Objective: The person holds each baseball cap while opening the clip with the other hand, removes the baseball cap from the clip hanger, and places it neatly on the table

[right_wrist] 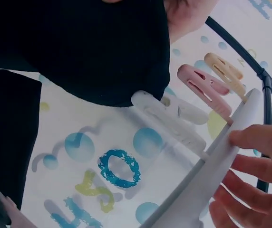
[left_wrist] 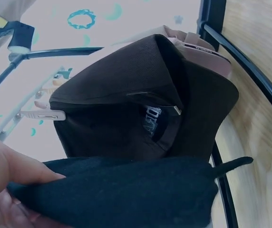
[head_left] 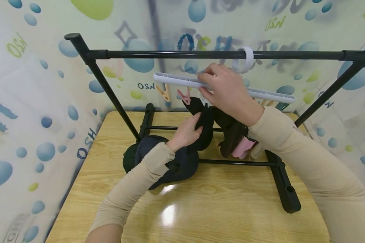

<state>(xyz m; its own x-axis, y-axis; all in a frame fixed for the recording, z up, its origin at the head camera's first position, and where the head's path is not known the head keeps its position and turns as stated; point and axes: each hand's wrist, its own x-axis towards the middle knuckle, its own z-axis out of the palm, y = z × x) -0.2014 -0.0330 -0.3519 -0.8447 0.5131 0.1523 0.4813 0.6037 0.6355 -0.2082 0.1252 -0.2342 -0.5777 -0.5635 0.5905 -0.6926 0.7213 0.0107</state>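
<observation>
My left hand [head_left: 187, 132] pinches a black cap [head_left: 205, 130] by its edge; the left wrist view shows the thumb on top of the fabric. My right hand [head_left: 226, 89] grips a white clip hanger [head_left: 177, 80], which hooks over the black rail and tilts down to the right. In the right wrist view, a white clip [right_wrist: 169, 121] meets the rim of the black cap; whether it bites the fabric I cannot tell. A pink clip [right_wrist: 205, 90] and a yellow clip [right_wrist: 224, 71] dangle beside it. Behind, a dark brown cap [left_wrist: 117, 80] hangs from another clip.
A black rack's rail [head_left: 170, 54] spans the view above a wooden table [head_left: 225, 202]. Dark blue and green caps [head_left: 176, 168] lie at the rack's left foot. A pink cap [head_left: 242, 147] hangs at the right, above the lower bars [head_left: 237, 162].
</observation>
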